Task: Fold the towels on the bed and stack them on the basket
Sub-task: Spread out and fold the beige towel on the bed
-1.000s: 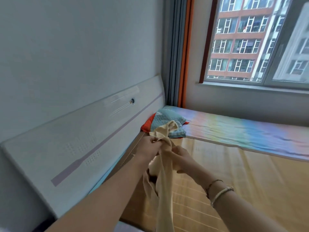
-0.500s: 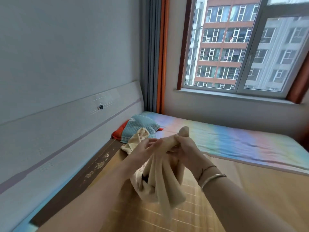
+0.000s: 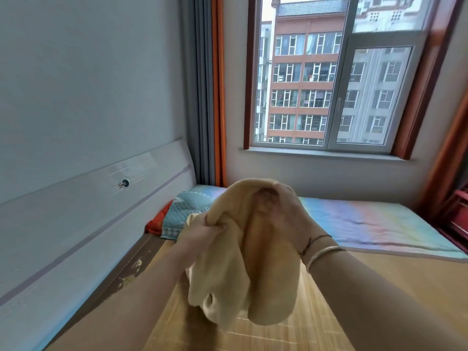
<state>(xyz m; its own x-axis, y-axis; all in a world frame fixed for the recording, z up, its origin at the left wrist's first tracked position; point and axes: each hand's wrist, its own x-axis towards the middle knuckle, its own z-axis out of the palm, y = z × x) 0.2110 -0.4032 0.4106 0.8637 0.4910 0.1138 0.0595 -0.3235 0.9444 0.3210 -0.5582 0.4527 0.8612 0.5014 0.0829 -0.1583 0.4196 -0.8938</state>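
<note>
Towel lifted clear of bed, bunched, no fold started.

Cream terry-cloth towel (image 3: 243, 269) hangs above the woven bamboo mat (image 3: 329, 312) at the bed's near edge; half a second ago it drooped lower and tighter, so edges are now being sought. Left hand (image 3: 202, 233) pinches a gather at its left side; right hand (image 3: 283, 214) grips the top, partly under cloth. Teal quilted pillow (image 3: 184, 214) lies at the far headboard corner. Basket not visible.

Right hand (image 3: 283, 214): fingers partly wrapped in the cream towel (image 3: 253, 269), blurred. Pillows (image 3: 182, 214) partly hidden behind the towel. Bed (image 3: 379, 224) cut off by the frame's right edge.
</note>
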